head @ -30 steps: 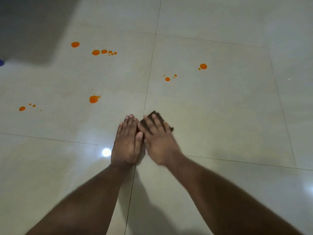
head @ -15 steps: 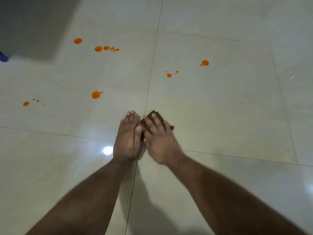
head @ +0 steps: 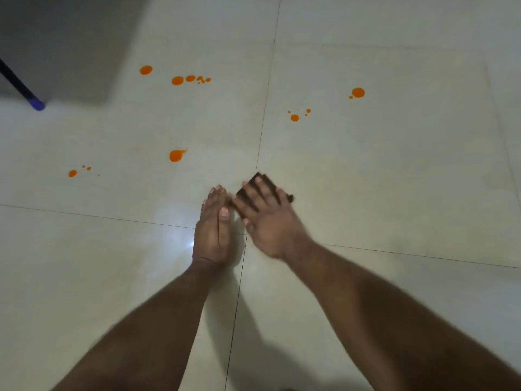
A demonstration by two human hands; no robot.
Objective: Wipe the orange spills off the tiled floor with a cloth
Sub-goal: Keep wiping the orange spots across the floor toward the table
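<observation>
Cloth (head: 258,184): dark and folded, flat on the tiled floor (head: 394,193) under your right hand, right of the vertical grout line, just past the tile joint.
Right hand (head: 266,217): fingers (head: 253,194) straight and spread, pressing down on the cloth; nothing is curled round it.
Left hand (head: 212,228): just beside the right, on the left tile; fingers straight and close together, holding nothing. Whether the palm rests on the floor you cannot tell.
Nearest spill (head: 176,155): single orange blot, ahead and left of the cloth, apart from it.
Left spill group (head: 72,173): one drop with smaller specks beside it, well left of both hands.
Right spill group (head: 294,117): small drop with specks, ahead of the cloth on the right tile.
Far right spill (head: 358,92): larger round drop beyond that group.
Far left row (head: 177,80): several drops in a line, with one more (head: 146,70) to their left.
Blue-tipped leg (head: 38,104): far left, at the edge of a dark shadow.
Step in hand: by your reading, the cloth is pinned and ready; all visible drops look unwiped.
Next move: slide the cloth forward and left to the nearest blot, keeping flat pressure so you lift the liquid rather than smear it.
</observation>
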